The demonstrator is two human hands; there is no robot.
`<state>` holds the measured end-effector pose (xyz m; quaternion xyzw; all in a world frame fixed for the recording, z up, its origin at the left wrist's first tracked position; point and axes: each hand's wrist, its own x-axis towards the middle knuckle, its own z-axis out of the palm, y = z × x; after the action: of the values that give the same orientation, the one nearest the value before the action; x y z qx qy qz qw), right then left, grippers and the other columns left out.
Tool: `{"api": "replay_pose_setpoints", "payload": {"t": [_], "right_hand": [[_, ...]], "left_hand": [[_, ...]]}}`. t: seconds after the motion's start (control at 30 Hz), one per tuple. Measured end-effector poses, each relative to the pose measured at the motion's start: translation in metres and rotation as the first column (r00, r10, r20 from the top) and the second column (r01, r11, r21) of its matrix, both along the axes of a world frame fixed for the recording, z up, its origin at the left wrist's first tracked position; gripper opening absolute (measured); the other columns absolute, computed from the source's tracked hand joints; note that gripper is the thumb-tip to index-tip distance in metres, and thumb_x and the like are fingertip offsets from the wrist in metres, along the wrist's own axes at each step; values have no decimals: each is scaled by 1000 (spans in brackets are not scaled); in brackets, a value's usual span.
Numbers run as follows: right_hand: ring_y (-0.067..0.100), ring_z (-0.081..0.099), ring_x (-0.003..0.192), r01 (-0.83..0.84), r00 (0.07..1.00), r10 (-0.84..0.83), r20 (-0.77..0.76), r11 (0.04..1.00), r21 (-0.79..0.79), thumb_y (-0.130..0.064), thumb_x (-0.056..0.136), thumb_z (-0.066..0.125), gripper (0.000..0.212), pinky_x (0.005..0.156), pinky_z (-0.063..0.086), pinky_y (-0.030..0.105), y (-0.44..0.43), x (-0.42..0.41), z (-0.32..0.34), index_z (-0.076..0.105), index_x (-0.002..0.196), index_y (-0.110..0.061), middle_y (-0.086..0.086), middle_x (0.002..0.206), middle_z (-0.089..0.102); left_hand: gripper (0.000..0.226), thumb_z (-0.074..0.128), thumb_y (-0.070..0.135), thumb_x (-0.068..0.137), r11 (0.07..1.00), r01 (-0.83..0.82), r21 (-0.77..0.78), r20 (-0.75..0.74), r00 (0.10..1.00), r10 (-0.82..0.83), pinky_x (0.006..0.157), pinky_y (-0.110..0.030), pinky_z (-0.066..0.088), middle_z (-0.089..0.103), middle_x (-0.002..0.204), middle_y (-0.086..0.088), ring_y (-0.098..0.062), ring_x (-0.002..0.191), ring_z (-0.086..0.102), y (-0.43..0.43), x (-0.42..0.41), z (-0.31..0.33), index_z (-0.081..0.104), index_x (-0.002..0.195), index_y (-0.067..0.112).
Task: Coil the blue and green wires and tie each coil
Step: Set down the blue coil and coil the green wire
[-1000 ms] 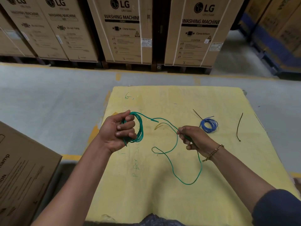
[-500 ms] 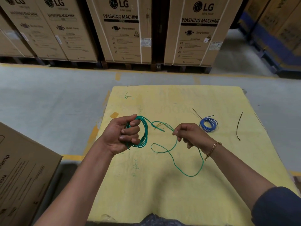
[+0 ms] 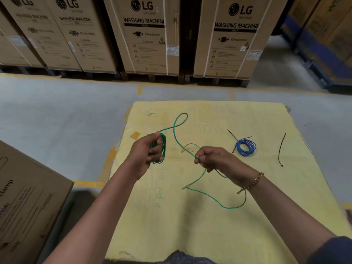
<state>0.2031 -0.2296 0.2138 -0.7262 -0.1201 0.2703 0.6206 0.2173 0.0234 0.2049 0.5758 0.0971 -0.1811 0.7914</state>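
My left hand grips a bundle of green wire loops, held upright over the yellow table. From that bundle a strand arcs up into a small loop and slants down to my right hand, which pinches it. The loose green tail trails under my right wrist and curves across the table toward me. To the right lies the blue wire, coiled, with a black tie sticking out of it. A second black cable tie lies loose further right.
A tilted cardboard box stands at the left, beside the table. Across a grey floor aisle, a row of tall washing machine cartons lines the back. Blue racking sits at the far right.
My left hand has turned the green bundle edge-on. A new loop of wire has swung up beyond the bundle, and my right hand has slid along the strand, shortening the tail on the table.
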Motion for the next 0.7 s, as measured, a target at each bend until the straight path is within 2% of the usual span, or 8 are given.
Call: {"api": "replay_pose_setpoints", "payload": {"t": [0.07, 0.13, 0.23, 0.33, 0.43, 0.5, 0.57, 0.7], "right_hand": [[5, 45, 59, 150, 985, -156, 67, 984, 96, -16, 87, 61, 9, 58, 39, 20, -1, 2, 10, 68, 81, -16, -9, 70, 60], [9, 42, 59, 338, 920, -356, 162, 932, 127, -11, 94, 61, 16, 55, 37, 24, -5, 10, 16, 69, 81, -17, -12, 66, 59], [11, 42, 59, 584, 748, -573, 335, 808, 77, -21, 97, 57, 21, 57, 35, 29, -14, 26, 23, 71, 82, -23, -12, 66, 56], [2, 49, 57, 706, 613, -539, 578, 701, -96, -27, 100, 55, 22, 62, 39, 28, -30, 43, 18, 70, 85, -20, -13, 66, 59], [29, 65, 81, 696, 666, -208, 716, 520, -496, -38, 100, 48, 30, 67, 48, 37, -45, 53, -6, 67, 88, -17, 1, 85, 71], [35, 65, 91, 579, 781, 0, 625, 376, -723, -41, 101, 42, 35, 71, 49, 38, -46, 49, -27, 66, 92, -16, 9, 99, 72], [35, 66, 97, 433, 856, 172, 488, 280, -857, -41, 102, 37, 38, 74, 49, 38, -39, 38, -47, 65, 98, -15, 11, 106, 71], [33, 63, 109, 68, 937, 320, 138, 220, -973, -45, 100, 40, 39, 82, 46, 35, -18, 15, -69, 68, 111, -20, 10, 117, 67]], "left_hand": [[32, 43, 21, 104, 969, -3, 249, 60, 998, -13, 56, -31, 34, 23, 52, 4, -12, 40, 18, 0, -2, -9, 40, 72, 17], [31, 45, 18, 101, 886, 60, 459, 76, 992, -106, 58, -32, 33, 24, 55, 5, -13, 47, 20, 0, -4, -15, 37, 72, 19], [35, 47, 23, 104, 756, 269, 597, 13, 939, -344, 57, -30, 35, 28, 55, 6, -12, 49, 26, 3, -12, -19, 38, 72, 16], [33, 51, 29, 101, 724, 566, 396, -98, 809, -579, 57, -30, 35, 23, 55, 3, -15, 48, 21, 11, -19, -14, 44, 72, 14], [29, 53, 28, 97, 734, 680, 3, -83, 731, -677, 57, -30, 37, 20, 50, 5, -11, 40, 17, 20, -19, -8, 49, 71, 16], [28, 60, 28, 95, 737, 629, -250, -32, 755, -655, 55, -29, 39, 24, 49, 8, -8, 37, 17, 23, -18, -8, 52, 71, 16], [28, 65, 28, 93, 720, 545, -430, -8, 795, -606, 55, -28, 38, 24, 50, 9, -9, 37, 17, 22, -16, -10, 54, 71, 15], [29, 71, 27, 89, 744, 350, -569, -67, 882, -466, 52, -27, 41, 21, 50, 9, -10, 36, 16, 15, -11, -15, 52, 71, 15]]}}
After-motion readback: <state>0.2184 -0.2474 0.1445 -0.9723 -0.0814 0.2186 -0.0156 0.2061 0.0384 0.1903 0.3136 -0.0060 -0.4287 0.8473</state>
